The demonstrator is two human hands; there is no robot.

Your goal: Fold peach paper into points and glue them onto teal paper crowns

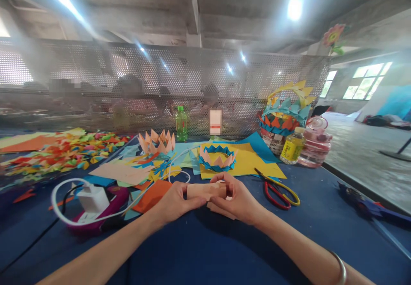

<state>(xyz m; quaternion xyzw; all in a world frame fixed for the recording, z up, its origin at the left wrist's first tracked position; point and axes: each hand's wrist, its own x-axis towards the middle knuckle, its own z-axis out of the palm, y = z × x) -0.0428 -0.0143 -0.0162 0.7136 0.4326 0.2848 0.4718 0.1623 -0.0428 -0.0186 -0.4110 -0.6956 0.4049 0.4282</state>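
Between my two hands is a peach-coloured paper strip (202, 190), held level over the blue table. My left hand (180, 201) pinches its left end, thumb along the lower edge. At the other end, the fingers and thumb of my right hand (239, 199) close on the paper and partly hide it. More peach paper (221, 210) shows beneath my right hand. Just beyond my hands, a ring of folded blue and peach paper points (217, 158) sits on yellow sheets (257, 158). Farther left stands a peach pointed paper ring (157, 143).
Red-and-yellow-handled scissors (278, 194) lie right of my hands; a glue gun (362, 199) is farther right. A white charger (93, 199) with a looping cable sits in a purple power strip (111, 208). Small folded papers (70, 148) cover the left. Bottles (181, 124) stand by the mesh screen.
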